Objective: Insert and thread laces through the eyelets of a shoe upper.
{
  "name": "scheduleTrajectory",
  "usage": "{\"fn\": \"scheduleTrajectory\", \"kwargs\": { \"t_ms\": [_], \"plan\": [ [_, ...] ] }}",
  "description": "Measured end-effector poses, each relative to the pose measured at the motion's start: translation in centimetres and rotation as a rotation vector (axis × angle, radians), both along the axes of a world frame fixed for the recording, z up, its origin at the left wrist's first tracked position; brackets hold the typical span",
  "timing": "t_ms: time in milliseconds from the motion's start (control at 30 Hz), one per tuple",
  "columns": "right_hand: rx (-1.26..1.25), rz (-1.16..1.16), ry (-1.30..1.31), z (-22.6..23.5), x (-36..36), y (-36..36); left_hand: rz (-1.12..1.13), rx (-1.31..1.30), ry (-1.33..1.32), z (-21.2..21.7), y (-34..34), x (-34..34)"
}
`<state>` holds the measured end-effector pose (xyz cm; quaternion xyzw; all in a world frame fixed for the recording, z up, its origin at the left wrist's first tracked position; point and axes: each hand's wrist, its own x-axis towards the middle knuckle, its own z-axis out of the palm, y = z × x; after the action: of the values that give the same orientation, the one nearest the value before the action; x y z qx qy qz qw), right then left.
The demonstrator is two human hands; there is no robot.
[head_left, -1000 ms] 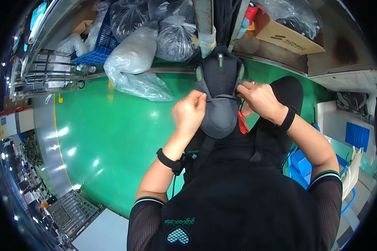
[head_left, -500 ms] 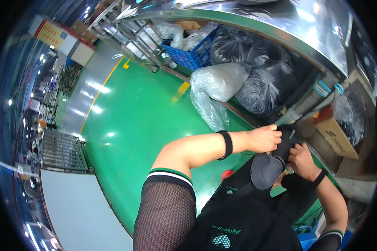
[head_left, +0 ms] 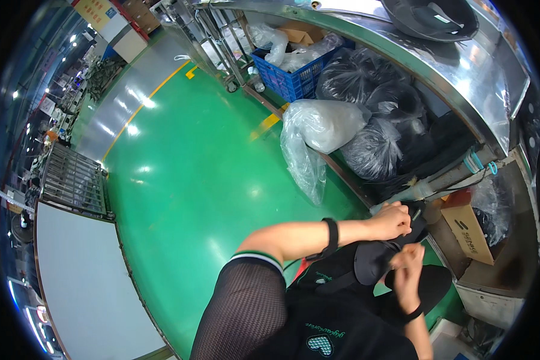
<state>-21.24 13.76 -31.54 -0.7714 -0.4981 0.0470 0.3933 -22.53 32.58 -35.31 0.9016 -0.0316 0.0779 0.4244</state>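
Observation:
My left hand [head_left: 390,221] is closed, fingers curled, above my lap. Whatever lies within its fingers is hidden. Just beyond it is a black fabric-like piece [head_left: 417,215]. Below it, a dark grey, rounded, cup-shaped piece [head_left: 371,263] rests over my black trousers, with a dark strip running from it toward my left. My right hand [head_left: 407,270] is raised at the right side of that grey piece, its fingers bent and smeared by motion. I cannot tell whether it holds anything.
A metal-topped bench [head_left: 486,114] stands ahead, bearing a black bowl-like tray [head_left: 432,21]. Beneath sit black plastic bags [head_left: 372,147], a clear bag [head_left: 330,123] and a blue crate [head_left: 294,84]. A cardboard box [head_left: 469,231] is at right. A white-topped table [head_left: 84,276] stands left.
The view has shifted, so both hands appear lower. My right hand has come away from the black piece beside my left hand and moved back toward my body. My left hand stays closed.

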Motion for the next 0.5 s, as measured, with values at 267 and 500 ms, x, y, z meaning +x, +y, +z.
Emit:
{"fn": "scheduleTrajectory", "kwargs": {
  "t_ms": [267, 500],
  "plan": [
    [0.440, 0.103, 1.070, 0.9, 0.7, 1.6, 0.198, -0.670, -0.041, 5.5, -2.6, -2.6],
    [0.465, -0.295, 1.120, 2.3, 0.7, -1.3, -0.053, -0.765, 0.191, 2.3, -5.8, -4.7]
  ]
}}
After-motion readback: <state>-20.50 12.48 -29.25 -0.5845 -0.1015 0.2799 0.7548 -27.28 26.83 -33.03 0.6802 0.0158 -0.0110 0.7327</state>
